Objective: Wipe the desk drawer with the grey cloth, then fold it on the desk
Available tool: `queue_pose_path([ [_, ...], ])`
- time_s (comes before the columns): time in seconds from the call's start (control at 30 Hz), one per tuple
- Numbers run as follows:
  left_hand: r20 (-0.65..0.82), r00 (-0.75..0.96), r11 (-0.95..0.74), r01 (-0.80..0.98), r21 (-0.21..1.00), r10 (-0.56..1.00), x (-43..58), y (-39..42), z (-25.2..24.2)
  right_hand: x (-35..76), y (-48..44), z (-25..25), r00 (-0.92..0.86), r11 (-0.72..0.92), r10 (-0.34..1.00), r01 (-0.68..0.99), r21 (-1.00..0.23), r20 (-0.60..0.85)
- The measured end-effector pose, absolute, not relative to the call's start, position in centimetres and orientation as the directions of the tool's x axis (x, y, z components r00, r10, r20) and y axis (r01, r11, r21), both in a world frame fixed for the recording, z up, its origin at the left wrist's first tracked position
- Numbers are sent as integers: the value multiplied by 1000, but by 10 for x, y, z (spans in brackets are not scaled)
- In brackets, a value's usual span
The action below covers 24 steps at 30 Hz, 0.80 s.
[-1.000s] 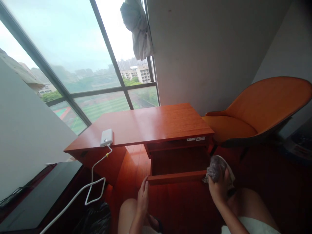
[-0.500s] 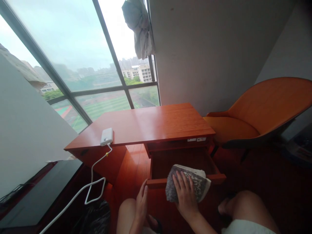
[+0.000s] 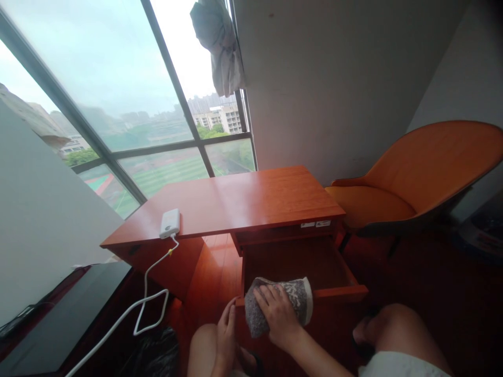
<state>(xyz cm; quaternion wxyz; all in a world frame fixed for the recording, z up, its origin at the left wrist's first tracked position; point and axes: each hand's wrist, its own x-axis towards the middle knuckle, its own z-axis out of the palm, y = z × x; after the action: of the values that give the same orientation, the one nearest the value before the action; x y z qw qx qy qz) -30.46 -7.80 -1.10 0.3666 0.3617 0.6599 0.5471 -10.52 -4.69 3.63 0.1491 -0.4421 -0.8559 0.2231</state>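
A grey and white patterned cloth [image 3: 301, 298] lies over the front edge of an open drawer [image 3: 341, 294] in the reddish wooden desk [image 3: 251, 201]. My right hand [image 3: 278, 314] presses on the cloth from above, its fingers spread over it. At the left end of the drawer front, my left hand [image 3: 227, 330] holds the edge with its fingers close together. The inside of the drawer shows dark wood, partly hidden by the cloth.
On the desk's left part lies a white power bank [image 3: 170, 222] with a white cable [image 3: 118, 327] running down. An orange chair [image 3: 428, 167] stands at the right. A dark screen-like panel [image 3: 66, 319] is at the lower left, beside a black plastic bag [image 3: 155, 353].
My right hand has moved left along the drawer's front edge with the cloth. My left hand stays at the drawer's left corner. The view has shifted slightly.
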Motion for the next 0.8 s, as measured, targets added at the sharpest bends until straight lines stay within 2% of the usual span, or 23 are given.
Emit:
queue_pose_path([
  [0.07,-73,-459,143,120,982,885,-301,-79,-6,-72,-47,21,-526,511,845,737,-442,99],
  [0.27,-67,-449,180,214,960,891,-297,-77,-3,36,-47,-1,-484,557,790,823,-112,376],
  [0.4,-55,-465,178,225,958,884,-299,-75,-10,94,-43,-8,-449,508,782,861,-25,432],
  [0.53,-51,-487,182,226,957,872,-302,-66,-18,131,-40,-16,-349,434,811,897,-83,470],
  [0.63,-73,-495,195,199,960,866,-304,-52,-17,142,-44,-16,-243,374,841,907,-194,484],
  [0.7,-75,-490,190,190,963,868,-304,-40,-14,142,-48,-11,-147,340,855,884,-322,497],
  [0.8,-29,-476,152,221,963,879,-300,-21,-5,133,-56,2,82,274,864,751,-600,497],
])
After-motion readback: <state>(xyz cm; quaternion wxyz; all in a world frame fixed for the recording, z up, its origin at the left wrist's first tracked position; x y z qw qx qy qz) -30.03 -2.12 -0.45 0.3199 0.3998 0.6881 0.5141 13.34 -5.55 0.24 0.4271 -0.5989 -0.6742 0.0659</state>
